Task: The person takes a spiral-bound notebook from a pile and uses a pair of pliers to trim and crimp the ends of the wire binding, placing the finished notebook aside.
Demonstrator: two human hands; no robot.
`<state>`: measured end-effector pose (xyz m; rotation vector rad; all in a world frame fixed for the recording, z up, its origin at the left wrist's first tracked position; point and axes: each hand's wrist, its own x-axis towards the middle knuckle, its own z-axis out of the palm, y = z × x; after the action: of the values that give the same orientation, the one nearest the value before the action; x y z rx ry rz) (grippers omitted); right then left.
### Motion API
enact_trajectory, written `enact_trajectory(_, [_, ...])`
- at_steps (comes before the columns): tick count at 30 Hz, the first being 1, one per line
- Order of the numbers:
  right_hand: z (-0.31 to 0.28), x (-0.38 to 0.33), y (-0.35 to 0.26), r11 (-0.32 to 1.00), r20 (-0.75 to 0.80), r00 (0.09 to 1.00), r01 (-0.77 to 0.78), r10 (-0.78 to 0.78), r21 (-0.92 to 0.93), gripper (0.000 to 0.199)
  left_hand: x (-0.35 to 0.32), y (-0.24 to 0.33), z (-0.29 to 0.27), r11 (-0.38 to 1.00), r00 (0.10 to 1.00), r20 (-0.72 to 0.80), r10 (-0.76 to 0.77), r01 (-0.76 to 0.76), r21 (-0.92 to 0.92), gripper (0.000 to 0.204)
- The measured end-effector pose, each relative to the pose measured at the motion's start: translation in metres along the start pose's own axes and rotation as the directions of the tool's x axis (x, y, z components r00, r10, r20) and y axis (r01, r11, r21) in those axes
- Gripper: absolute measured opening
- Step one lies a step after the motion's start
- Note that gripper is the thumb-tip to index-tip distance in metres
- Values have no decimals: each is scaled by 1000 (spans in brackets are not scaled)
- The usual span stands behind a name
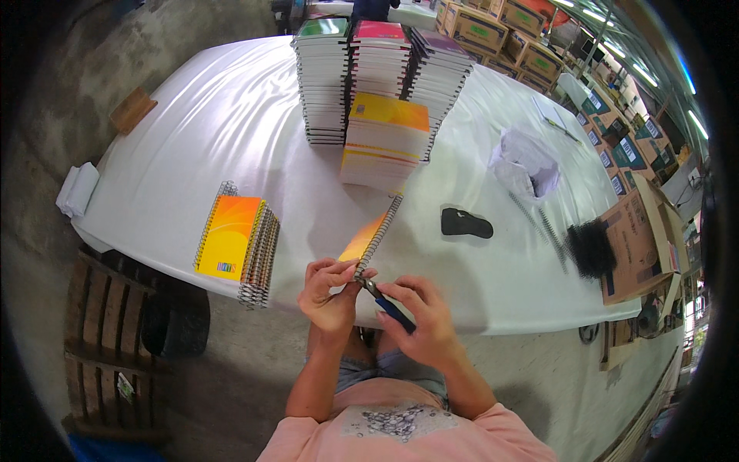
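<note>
- Orange spiral notebooks (235, 245) lie in a small pile on the white desk (192, 138), left of both hands.
- Left hand (329, 292) is closed, fingers pinching the lower corner of an orange notebook (368, 239) at its wire spiral, above the desk edge.
- Right hand (423, 319) is closed around blue-handled pliers (385, 302); their tip touches the spiral end.
- Further right, a black object (466, 223) lies on the desk.

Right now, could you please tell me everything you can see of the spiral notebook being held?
The notebook has an orange-yellow cover and a metal wire spiral along one edge. It is held tilted above the near edge of the white table. The left hand grips its lower corner; pliers with blue handles, in the right hand, meet the wire end.
</note>
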<state>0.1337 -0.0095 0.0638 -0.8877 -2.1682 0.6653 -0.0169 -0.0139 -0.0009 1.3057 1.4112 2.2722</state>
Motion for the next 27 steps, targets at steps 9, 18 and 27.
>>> enact_trajectory(9, [13,-16,11,262,434,847,-514,308,817,38,0,0,4,999,999,18,43,-43,-18,30])
enact_trajectory(18, [-9,-29,95,729,-99,913,-377,395,-571,45,19,25,-24,899,910,-231,-345,250,-358,28])
enact_trajectory(27, [55,74,0,513,-12,995,-40,98,858,44,38,64,-69,983,927,-374,4,-71,-166,15])
